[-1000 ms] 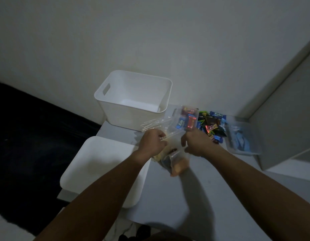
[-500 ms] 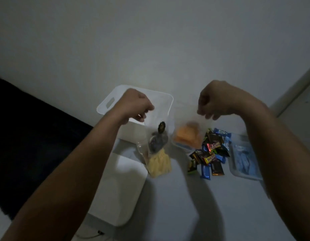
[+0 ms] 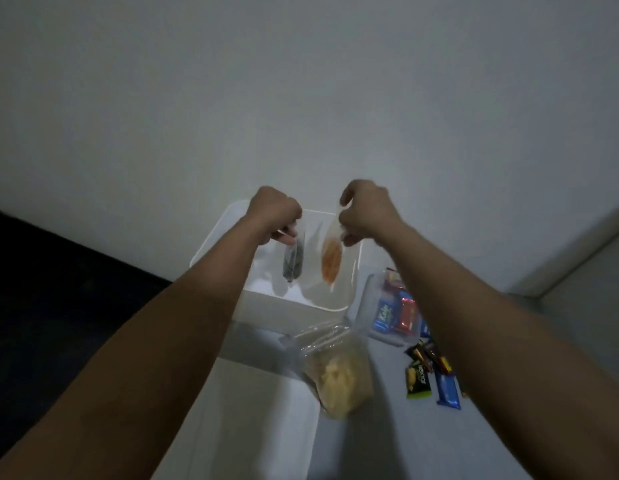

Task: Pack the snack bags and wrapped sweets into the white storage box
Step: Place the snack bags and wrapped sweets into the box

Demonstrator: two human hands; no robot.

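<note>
The white storage box (image 3: 330,305) stands against the wall at the table's far edge. My left hand (image 3: 275,215) hangs over it, shut on the top of a clear bag of dark snacks (image 3: 294,263). My right hand (image 3: 365,211) is beside it, shut on a clear bag of orange snacks (image 3: 331,261). Both bags dangle inside the box opening. A clear bag of yellow chips (image 3: 339,374) lies on the table in front of the box. Wrapped sweets (image 3: 431,370) are scattered to the right, partly hidden by my right forearm.
A white lid (image 3: 252,420) lies flat on the table's near left side. A clear tray (image 3: 381,332) holding several wrapped bars sits right of the box. The table's left edge drops to a dark floor. A pale cabinet side rises at far right.
Both hands have moved together over the box, carrying the dark bag and the orange bag. The yellow chip bag has dropped from my left hand's bundle and now lies on the table.
</note>
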